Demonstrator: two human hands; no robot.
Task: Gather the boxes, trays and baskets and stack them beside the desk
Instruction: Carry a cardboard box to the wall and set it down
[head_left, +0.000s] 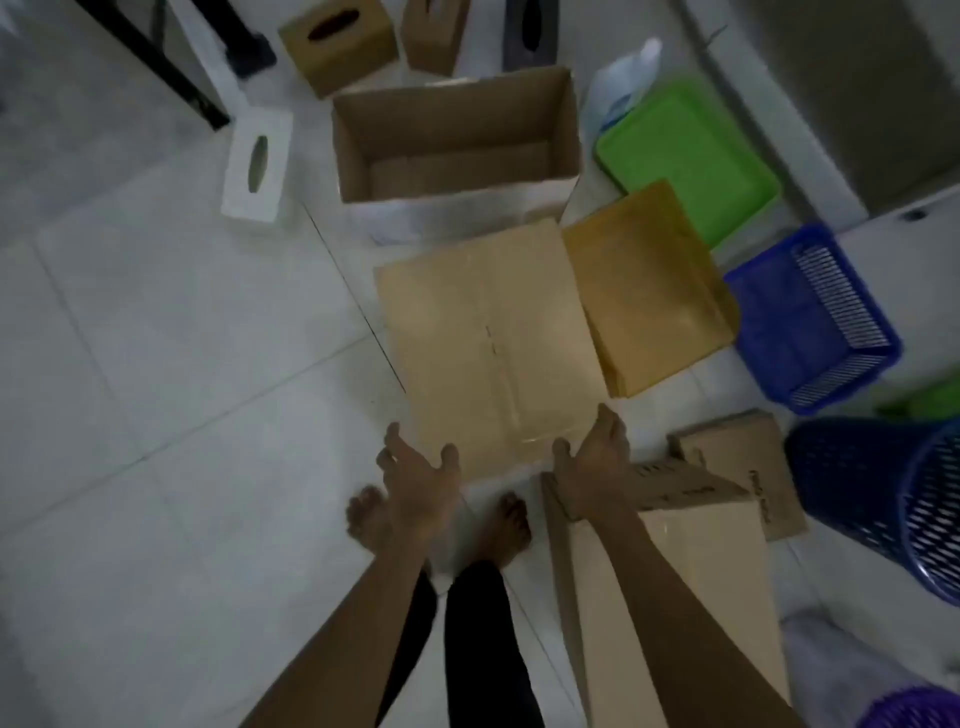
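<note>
A closed, taped cardboard box (488, 338) lies on the white tile floor in front of my bare feet. My left hand (418, 470) hovers at its near left corner, fingers spread, holding nothing. My right hand (592, 462) is at its near right corner, fingers apart, close to the box edge. Behind it stands an open empty carton (457, 140). To its right lie a yellow-brown box (644, 291), a green tray (685, 161) and a blue slotted basket (810, 317).
A long closed carton (670, 587) lies under my right forearm, with a smaller printed box (737, 467) beside it. A dark blue round basket (893, 499) is at right, a purple one (914, 709) at the bottom right. Tissue boxes (257, 166) sit by the black desk leg (156, 57).
</note>
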